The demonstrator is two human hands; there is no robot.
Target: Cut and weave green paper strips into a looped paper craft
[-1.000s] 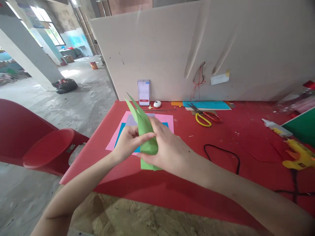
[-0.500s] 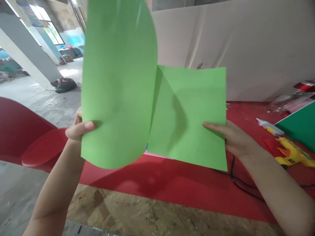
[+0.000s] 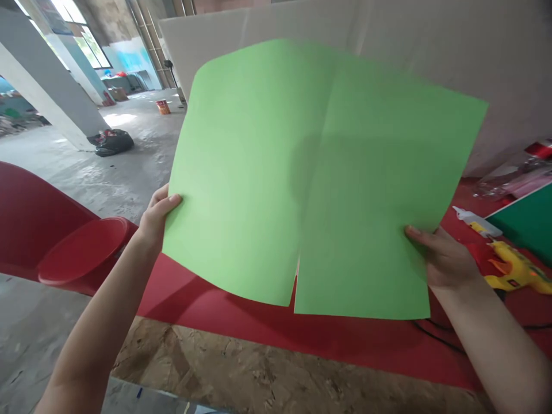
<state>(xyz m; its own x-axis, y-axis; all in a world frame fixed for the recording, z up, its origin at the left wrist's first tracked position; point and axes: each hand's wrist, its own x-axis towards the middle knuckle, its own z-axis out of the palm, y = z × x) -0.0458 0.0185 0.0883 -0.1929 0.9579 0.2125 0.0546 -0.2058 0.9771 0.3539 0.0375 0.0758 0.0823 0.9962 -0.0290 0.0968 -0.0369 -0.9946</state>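
Note:
A large green paper sheet point(image 3: 319, 172) is held spread open in the air in front of me, above the red table point(image 3: 241, 322). It has a crease down its middle and a short slit at the bottom centre. My left hand point(image 3: 157, 215) pinches its left edge, thumb on the front. My right hand point(image 3: 440, 259) grips its lower right edge, thumb on the front too. The sheet hides most of the tabletop behind it.
A yellow glue gun point(image 3: 517, 270) and a white glue bottle point(image 3: 476, 221) lie at the table's right, beside a dark green board point(image 3: 532, 221). A grey partition board point(image 3: 495, 52) stands behind the table. A red plastic chair point(image 3: 64, 241) stands at the left.
The folded green paper has been opened out. The left half swung down from its raised curl, and the sheet now spreads flat between both hands, which moved apart.

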